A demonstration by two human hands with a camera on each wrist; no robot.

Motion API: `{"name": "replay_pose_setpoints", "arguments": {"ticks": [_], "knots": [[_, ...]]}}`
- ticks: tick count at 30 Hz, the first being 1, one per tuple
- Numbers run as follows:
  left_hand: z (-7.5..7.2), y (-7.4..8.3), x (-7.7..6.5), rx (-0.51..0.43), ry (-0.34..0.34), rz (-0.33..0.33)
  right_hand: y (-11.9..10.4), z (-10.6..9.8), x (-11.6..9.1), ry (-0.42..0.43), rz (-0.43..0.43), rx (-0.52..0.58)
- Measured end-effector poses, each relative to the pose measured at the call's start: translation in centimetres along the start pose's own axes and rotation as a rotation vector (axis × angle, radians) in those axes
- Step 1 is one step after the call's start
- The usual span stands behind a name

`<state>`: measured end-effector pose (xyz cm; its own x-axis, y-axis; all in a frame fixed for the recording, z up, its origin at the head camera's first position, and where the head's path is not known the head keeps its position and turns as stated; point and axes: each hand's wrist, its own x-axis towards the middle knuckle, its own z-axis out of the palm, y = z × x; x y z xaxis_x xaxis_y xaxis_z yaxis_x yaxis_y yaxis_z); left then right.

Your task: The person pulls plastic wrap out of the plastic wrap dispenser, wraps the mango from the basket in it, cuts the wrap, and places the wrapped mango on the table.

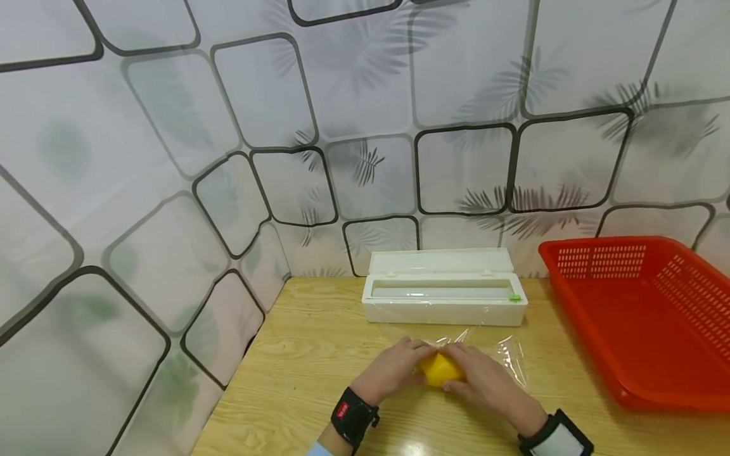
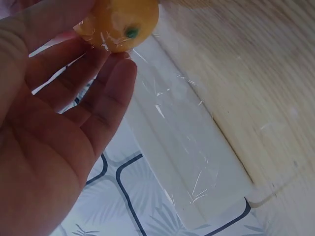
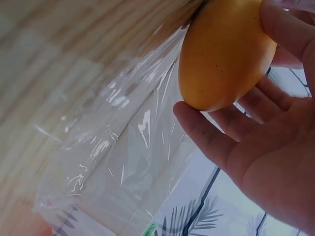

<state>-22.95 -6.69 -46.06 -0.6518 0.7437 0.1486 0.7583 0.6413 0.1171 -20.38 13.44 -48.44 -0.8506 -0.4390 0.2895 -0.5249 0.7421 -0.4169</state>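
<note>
A smooth yellow-orange fruit (image 1: pixel 439 370) is held between both hands over the table. My left hand (image 1: pixel 392 370) grips its left side with curved fingers; in the left wrist view, a green stem end shows on the fruit (image 2: pixel 123 22), with shiny film over that side. On the opposite side, my right hand (image 1: pixel 485 380) holds it between thumb and fingers. The right wrist view shows the fruit's bare-looking, rounded surface (image 3: pixel 224 59). Crinkled clear plastic wrap (image 1: pixel 511 358) spreads behind and to the right of the hands.
Behind the hands stands a white cling film box (image 1: pixel 445 313), lid raised, a roll inside and a green piece at its right end. A red plastic basket (image 1: pixel 593 342) occupies the right of the wooden table (image 1: pixel 285 380). Patterned sheeting (image 1: pixel 371 177) rises at the back and left.
</note>
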Motion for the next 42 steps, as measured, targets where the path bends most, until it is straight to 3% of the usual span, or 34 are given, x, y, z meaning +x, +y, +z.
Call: {"name": "replay_pose_setpoints", "arguments": {"ticks": [4, 10, 18, 23, 27, 33, 37, 42], "knots": [[0.0, 0.1, 0.1, 0.019, -0.012, 0.001, -0.3, 0.0, 0.1, 0.000, 0.045, 0.019], [0.3, 0.2, 0.2, 0.066, 0.005, 0.028, -0.3, 0.0, 0.2, 0.003, 0.046, 0.019], [0.5, 0.2, 0.1, 0.063, 0.025, 0.055, -0.2, 0.1, 0.0, -0.013, 0.085, 0.044], [0.5, 0.2, 0.2, 0.045, 0.024, 0.044, 0.3, -0.4, 0.0, -0.042, 0.052, 0.072], [0.4, 0.1, 0.3, 0.026, 0.016, 0.030, 0.9, -1.2, -0.2, -0.077, 0.027, 0.111], [0.3, 0.1, 0.2, 0.012, 0.022, 0.021, 2.1, -3.6, -0.8, -0.134, 0.084, 0.112], [0.2, 0.1, 0.1, 0.001, 0.018, 0.014, 3.6, -5.0, -1.8, -0.159, 0.037, 0.075], [0.3, 0.2, 0.2, -0.003, 0.001, 0.008, 5.3, -5.5, -3.7, -0.299, 0.052, 0.076]]}}
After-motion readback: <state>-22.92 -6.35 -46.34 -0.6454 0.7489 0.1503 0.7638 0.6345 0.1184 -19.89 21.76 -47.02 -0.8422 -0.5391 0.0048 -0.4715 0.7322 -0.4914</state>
